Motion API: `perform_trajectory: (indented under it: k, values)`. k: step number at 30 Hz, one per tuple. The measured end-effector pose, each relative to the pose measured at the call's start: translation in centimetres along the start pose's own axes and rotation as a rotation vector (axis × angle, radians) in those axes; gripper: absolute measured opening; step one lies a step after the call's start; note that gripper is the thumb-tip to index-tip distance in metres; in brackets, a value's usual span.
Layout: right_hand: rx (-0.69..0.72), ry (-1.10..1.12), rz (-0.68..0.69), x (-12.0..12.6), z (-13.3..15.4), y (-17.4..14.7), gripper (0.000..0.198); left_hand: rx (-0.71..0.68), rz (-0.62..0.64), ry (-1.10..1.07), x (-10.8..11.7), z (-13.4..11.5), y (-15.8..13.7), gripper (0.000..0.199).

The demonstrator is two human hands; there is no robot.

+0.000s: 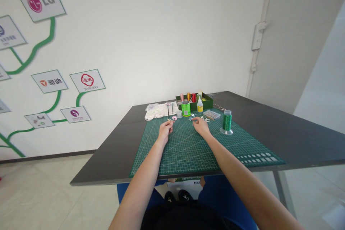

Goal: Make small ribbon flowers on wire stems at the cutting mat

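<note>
Against a white wall (161,43), a black desk (113,151) is carrying a green cutting mat (185,151), over which a person's left hand (164,131) is curling its fingers together beside a small pink piece (174,118) and the right hand (201,126), half open, is bending its fingers near a small blue piece (190,119); whether either is gripping anything is too small to tell. White-handled scissors (207,119) are lying just beside the right hand, with a green spool (227,122) standing farther right. Beyond, a green tin (185,109) and yellow-labelled bottle (199,106) are standing before an open box (208,104).
</note>
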State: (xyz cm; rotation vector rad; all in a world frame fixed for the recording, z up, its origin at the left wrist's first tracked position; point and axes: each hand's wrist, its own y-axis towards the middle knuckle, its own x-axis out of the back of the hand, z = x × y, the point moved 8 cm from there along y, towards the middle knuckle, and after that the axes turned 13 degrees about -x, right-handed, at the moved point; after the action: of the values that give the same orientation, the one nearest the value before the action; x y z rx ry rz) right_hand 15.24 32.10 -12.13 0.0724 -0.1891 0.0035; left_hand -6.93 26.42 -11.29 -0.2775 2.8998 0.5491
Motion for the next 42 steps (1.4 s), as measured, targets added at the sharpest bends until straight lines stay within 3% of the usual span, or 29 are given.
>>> perform_trajectory:
  k: [3, 5, 8, 12, 15, 21, 29, 33, 42]
  values:
    - [0.13, -0.044, -0.079, 0.1, 1.4, -0.7, 0.029, -0.012, 0.016, 0.028, -0.1, 0.0, -0.1, 0.037]
    - [0.2, -0.067, -0.052, -0.7, 2.3, -1.5, 0.029, -0.017, 0.025, 0.039, -0.2, 0.1, -0.1, 0.038]
    - [0.193, -0.071, 0.169, -3.4, 2.8, -2.6, 0.036, -0.038, 0.055, 0.058, -0.4, 0.1, -0.1, 0.039]
    - [0.028, 0.023, 0.554, -7.0, 2.0, -4.6, 0.065, -0.068, 0.09, 0.084, -0.6, 0.1, -0.1, 0.04]
    - [-0.04, 0.058, 0.691, -8.0, 1.7, -5.6, 0.073, -0.076, 0.092, 0.106, -0.5, 0.2, 0.0, 0.04]
    - [0.016, 0.055, 0.609, -6.8, 2.3, -5.1, 0.05, -0.086, 0.088, 0.209, -0.2, 0.3, 0.2, 0.033]
    - [0.088, 0.051, 0.554, -6.0, 3.0, -4.5, 0.05, -0.241, 0.172, 0.518, -0.7, -0.9, 0.2, 0.012]
    - [0.089, 0.057, 0.521, -5.6, 3.1, -4.3, 0.051, -0.277, 0.212, 0.609, -1.2, -1.4, -0.1, 0.011]
    - [0.094, -0.039, 0.622, -6.5, 2.7, -4.8, 0.05, -0.3, 0.205, 0.676, -0.9, -1.3, 0.0, 0.011]
